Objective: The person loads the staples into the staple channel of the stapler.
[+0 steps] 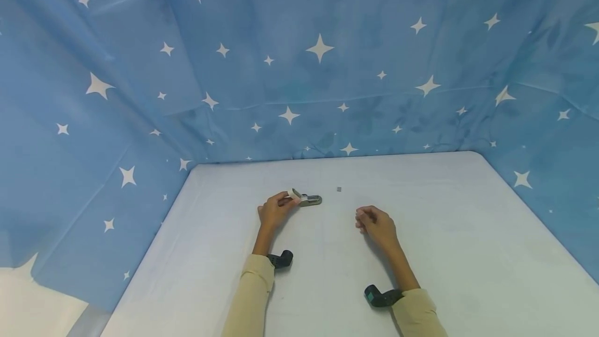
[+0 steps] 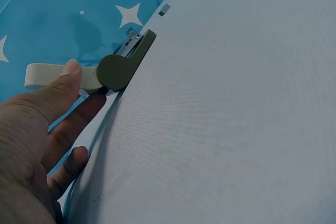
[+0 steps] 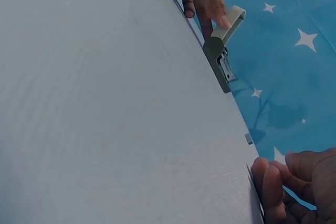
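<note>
The head view shows a white worktop (image 1: 323, 254) with a blue cloth (image 1: 351, 69) full of white stars behind it. The stapler (image 1: 315, 202) is on the far half of the worktop, a bit left of the middle. Its green bottom lies on the worktop, and its white arm (image 2: 43, 75) is swung open. The left grip (image 1: 273, 213) pinches this white arm, with the thumb on one side and a finger under it. The stapler's metal tray (image 2: 129, 45) shows from the side, so I cannot tell if staples are in it. A tiny grey block (image 1: 339, 189) sits near the stapler, to its right. The right grip (image 1: 380, 229) is near the block, on the person's side of it; it is let go and loose, with its fingers softly bent. Each wrist wears a black camera (image 1: 281, 259) by a tan sleeve (image 1: 249, 295).
</note>
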